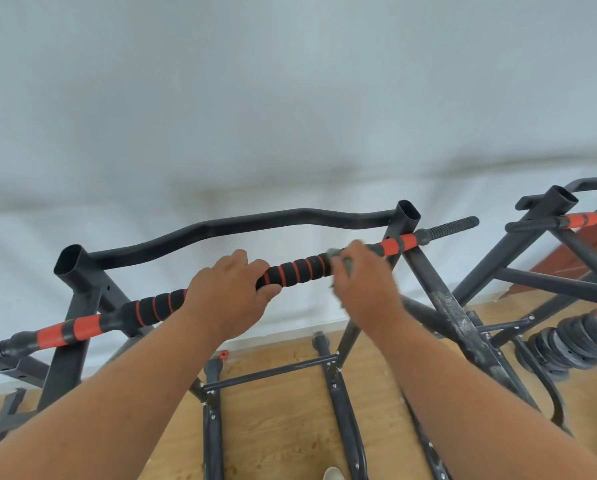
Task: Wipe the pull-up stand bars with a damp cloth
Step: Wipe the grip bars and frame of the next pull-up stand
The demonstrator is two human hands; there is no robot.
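Observation:
A black pull-up stand fills the view, and its front bar [297, 270] runs from lower left to upper right with black foam grips and orange bands. My left hand [229, 292] grips this bar near its middle, fingers curled over the top. My right hand [364, 285] is just to the right on the same bar and clutches a grey-green cloth [342, 259] wrapped round the bar. Most of the cloth is hidden under the fingers. Behind, a wavy black rear bar [241, 225] joins the two open-topped uprights.
A second stand [563, 220] of the same kind stands at the right. Black weight plates [570, 344] on an orange-ended bar lie on the wooden floor [283, 427] beneath it. A white wall [290, 98] is close behind. The stand's legs and crossbars spread below my arms.

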